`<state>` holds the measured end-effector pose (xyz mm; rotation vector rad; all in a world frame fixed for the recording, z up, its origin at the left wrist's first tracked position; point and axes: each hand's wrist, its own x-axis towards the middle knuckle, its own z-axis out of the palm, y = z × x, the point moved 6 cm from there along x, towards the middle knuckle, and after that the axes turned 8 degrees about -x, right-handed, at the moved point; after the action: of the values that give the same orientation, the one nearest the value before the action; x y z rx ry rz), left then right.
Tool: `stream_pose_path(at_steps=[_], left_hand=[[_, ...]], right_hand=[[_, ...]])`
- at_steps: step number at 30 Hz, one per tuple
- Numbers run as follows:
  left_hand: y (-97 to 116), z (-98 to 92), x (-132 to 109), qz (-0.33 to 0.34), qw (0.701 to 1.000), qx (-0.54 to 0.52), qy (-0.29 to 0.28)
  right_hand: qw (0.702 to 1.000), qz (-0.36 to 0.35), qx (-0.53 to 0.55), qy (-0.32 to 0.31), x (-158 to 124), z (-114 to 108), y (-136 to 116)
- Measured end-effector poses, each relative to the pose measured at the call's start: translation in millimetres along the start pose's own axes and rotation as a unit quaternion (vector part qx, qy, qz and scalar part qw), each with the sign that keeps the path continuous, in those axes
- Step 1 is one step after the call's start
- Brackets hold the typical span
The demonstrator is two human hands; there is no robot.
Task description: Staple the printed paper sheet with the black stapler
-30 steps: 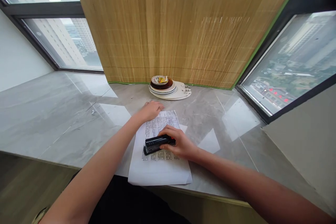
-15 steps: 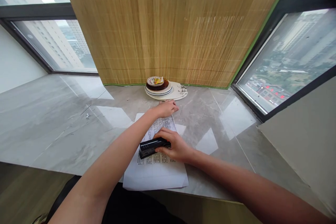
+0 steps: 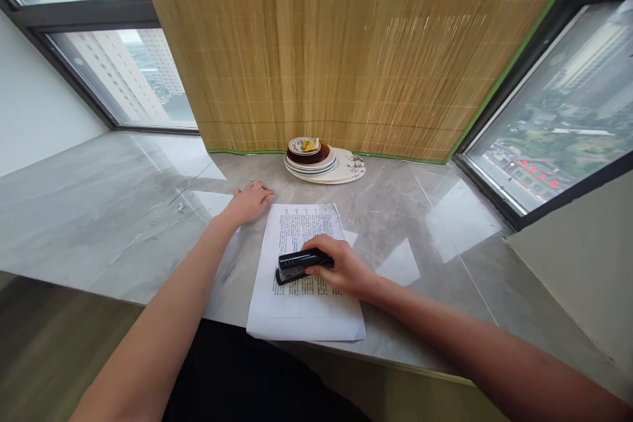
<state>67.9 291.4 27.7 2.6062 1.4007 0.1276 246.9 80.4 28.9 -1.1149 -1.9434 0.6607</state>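
Printed sheets of paper [image 3: 306,320] lie on the grey marble counter [image 3: 395,211], reaching its front edge. Over the text I hold a black stapler [image 3: 302,262] in my right hand [image 3: 339,265], its jaw end pointing left, fingers on top and thumb beneath. My left hand [image 3: 253,201] rests palm down on the counter, just left of the paper's top corner, holding nothing, its fingers stretched to the right.
A stack of plates [image 3: 311,161] with a small yellow packet on top stands behind the paper, beside a bamboo blind [image 3: 316,46]. Small scraps [image 3: 180,207] lie left of my left hand. Windows flank the counter.
My left hand has moved left, from above the paper's top edge to the counter beside it. My right hand still grips the stapler over the sheets. The view has shifted slightly.
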Motion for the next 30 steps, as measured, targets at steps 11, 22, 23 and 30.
stream_pose_path(at_steps=[11, 22, 23, 30], left_hand=[[55, 4.4, -50, 0.12, 0.986, -0.111, 0.036], [110, 43.3, -78, 0.175, 0.978, -0.091, -0.073], [112, 42.8, -79, 0.179, 0.977, -0.092, -0.078], [133, 47.0, -85, 0.229, 0.963, -0.109, -0.096]], right_hand=[[0.981, 0.153, -0.023, 0.117, -11, -94, 38], [0.961, 0.239, -0.114, -0.077, -25, -163, 62], [0.961, 0.233, -0.108, -0.099, -26, -159, 62], [0.962, 0.166, -0.098, -0.192, -21, -120, 46]])
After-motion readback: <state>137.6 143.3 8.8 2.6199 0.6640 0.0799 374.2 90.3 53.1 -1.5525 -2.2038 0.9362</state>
